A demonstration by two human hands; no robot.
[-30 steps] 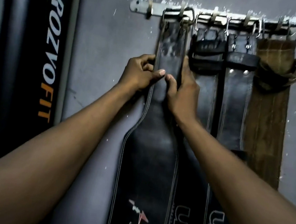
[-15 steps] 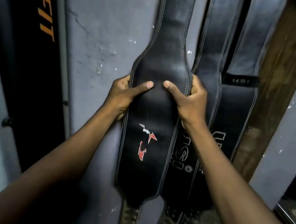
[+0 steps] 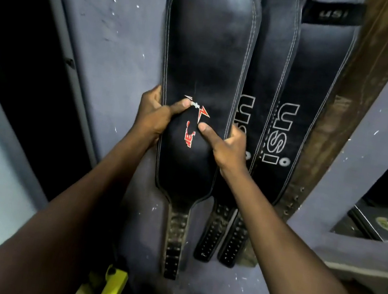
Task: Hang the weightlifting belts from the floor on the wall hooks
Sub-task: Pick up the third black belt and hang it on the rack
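A grey-blue painted wall point(image 3: 117, 45), chipped and flecked with white, is seen across most of the view. A dark panel point(image 3: 28, 51) is noted at the far left. Four belts are seen hanging side by side against the wall; the hooks lie above the frame and cannot be seen.

The nearest black belt point(image 3: 205, 49) is found leftmost, flat against the wall, its upper end cut off by the frame. It is made of black leather, worn to a dull sheen in the upper part, and is edged with a double line of pale stitching. A wide padded middle section is narrowed sharply below into a slim punched tongue point(image 3: 175, 240) with rows of holes. A small red and white emblem point(image 3: 194, 124) is printed at mid-height.

Two further black belts point(image 3: 292, 85) are overlapped just to its right, each marked with large pale "USI" lettering read sideways, and each ended in a perforated strap. A brown suede belt point(image 3: 360, 77) is hung beyond them, tilted in the wide-angle view.

The nearest black belt is gripped at both edges. The left hand point(image 3: 157, 115) is closed over its left edge, thumb laid across the front beside the emblem. The right hand point(image 3: 228, 144) is closed over its right edge, thumb pressed on the face just below the emblem, fingers curled behind.

A yellow object point(image 3: 110, 284) is seen at the bottom edge; its nature cannot be told.
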